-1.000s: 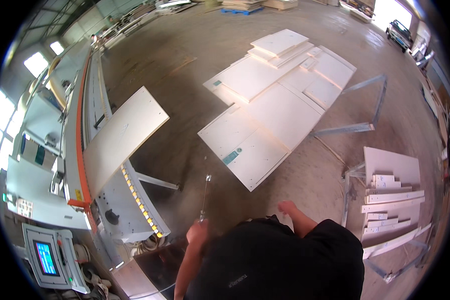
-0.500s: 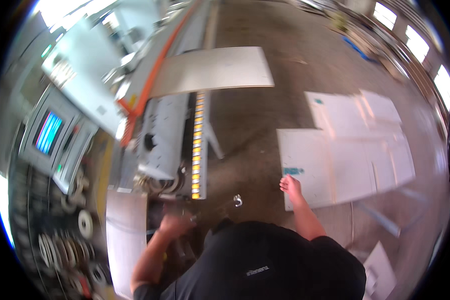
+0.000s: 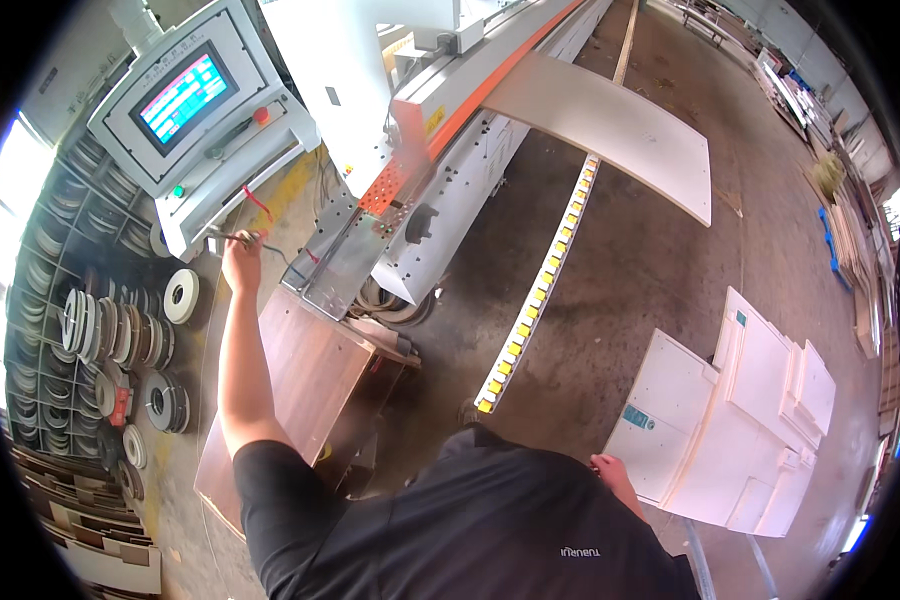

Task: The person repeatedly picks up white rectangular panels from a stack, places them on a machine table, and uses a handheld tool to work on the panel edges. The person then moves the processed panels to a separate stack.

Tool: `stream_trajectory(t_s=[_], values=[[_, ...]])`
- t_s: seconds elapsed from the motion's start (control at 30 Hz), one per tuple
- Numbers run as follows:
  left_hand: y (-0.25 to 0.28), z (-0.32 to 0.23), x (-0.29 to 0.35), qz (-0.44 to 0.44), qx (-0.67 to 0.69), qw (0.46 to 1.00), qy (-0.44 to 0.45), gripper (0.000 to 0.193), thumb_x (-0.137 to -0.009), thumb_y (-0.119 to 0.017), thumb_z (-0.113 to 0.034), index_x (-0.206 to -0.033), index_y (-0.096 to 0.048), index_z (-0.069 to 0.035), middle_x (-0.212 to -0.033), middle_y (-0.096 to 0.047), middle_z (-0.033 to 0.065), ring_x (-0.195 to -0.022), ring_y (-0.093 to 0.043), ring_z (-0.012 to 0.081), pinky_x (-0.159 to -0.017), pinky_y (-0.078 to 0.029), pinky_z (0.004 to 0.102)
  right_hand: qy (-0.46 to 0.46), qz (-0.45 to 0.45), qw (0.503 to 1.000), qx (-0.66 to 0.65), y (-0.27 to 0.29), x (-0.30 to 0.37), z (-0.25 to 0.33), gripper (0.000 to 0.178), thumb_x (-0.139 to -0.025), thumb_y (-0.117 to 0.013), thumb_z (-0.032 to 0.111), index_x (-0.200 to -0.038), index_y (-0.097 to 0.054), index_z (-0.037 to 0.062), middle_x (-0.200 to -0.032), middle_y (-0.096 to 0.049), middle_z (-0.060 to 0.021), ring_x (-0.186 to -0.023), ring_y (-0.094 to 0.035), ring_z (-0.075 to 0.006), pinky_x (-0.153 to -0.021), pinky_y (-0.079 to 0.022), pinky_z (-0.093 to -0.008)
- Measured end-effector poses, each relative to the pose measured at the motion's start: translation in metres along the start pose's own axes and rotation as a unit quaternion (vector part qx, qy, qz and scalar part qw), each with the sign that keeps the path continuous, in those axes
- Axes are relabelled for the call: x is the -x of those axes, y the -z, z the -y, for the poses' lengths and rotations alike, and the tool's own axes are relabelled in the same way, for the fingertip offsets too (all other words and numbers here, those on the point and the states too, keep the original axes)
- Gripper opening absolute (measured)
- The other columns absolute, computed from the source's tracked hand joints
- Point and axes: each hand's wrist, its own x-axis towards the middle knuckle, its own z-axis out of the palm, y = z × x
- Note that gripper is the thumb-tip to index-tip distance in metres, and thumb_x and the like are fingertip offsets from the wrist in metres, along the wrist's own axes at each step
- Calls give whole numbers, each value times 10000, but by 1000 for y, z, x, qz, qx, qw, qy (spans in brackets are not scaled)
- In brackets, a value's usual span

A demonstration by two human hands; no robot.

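My left hand point(image 3: 242, 262) is raised beside the lower edge of the control console point(image 3: 187, 110). Its fingers are closed round a slim dark tool point(image 3: 222, 236), with a blue-grey hose point(image 3: 286, 262) running from near the hand towards the machine. The tool's exact kind is mostly hidden by the fingers. My right hand point(image 3: 612, 470) hangs low on the right by the near left edge of the stacked white panels point(image 3: 663, 375). Its fingers are loosely curled, and nothing shows in them. Whether it touches a panel is unclear.
A wood-coloured cabinet point(image 3: 295, 350) stands below my left arm. Ahead, a long machine point(image 3: 450, 215) carries a pale board point(image 3: 620, 115), with a yellow-and-white roller rail point(image 3: 540, 290) below it. Edging rolls point(image 3: 181, 296) fill the far left. Timber boards point(image 3: 860, 240) lie at far right.
The view has turned left and neared the console. My left hand has risen from beside the cabinet to the console edge, now holding the tool. My right hand sits lower by the panels.
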Motion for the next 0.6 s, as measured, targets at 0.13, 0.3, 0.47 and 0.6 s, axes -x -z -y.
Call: stream_trajectory(t_s=[0.13,0.3,0.47,0.6], values=[[-61,57,-48,-34,71,989,125,249,-852,-810,-305,-1007,-764,-115,-980,-725,93,-931,-708,296,-842,-536,426,-49,-66,994,-77,20,23,-21,331,-968,-689,330,-1094,-723,26,-937,-755,-98,-745,-730,-195,-614,-570,-337],[-133,93,-99,26,-24,975,220,432,-889,-749,-431,-1178,-732,-111,-1178,-755,103,-1100,-720,251,-942,-550,394,-83,-141,986,-43,26,50,-17,366,-970,-668,362,-1093,-740,25,-933,-764,-108,-756,-734,-195,-623,-571,-351],[-192,102,-97,170,-272,947,18,442,-1047,-542,-249,-1466,-551,-110,-1370,-654,173,-1165,-691,298,-950,-582,412,-64,-176,982,-24,18,53,-51,376,-985,-648,386,-1107,-747,44,-991,-770,-77,-792,-739,-187,-668,-578,-340],[-196,-21,32,-15,75,934,350,424,-1030,-609,-291,-1376,-587,-47,-1227,-684,187,-1048,-691,357,-911,-583,425,-47,-166,985,-31,36,46,-38,373,-981,-641,383,-1101,-745,45,-984,-772,-70,-827,-753,-188,-670,-584,-341]])
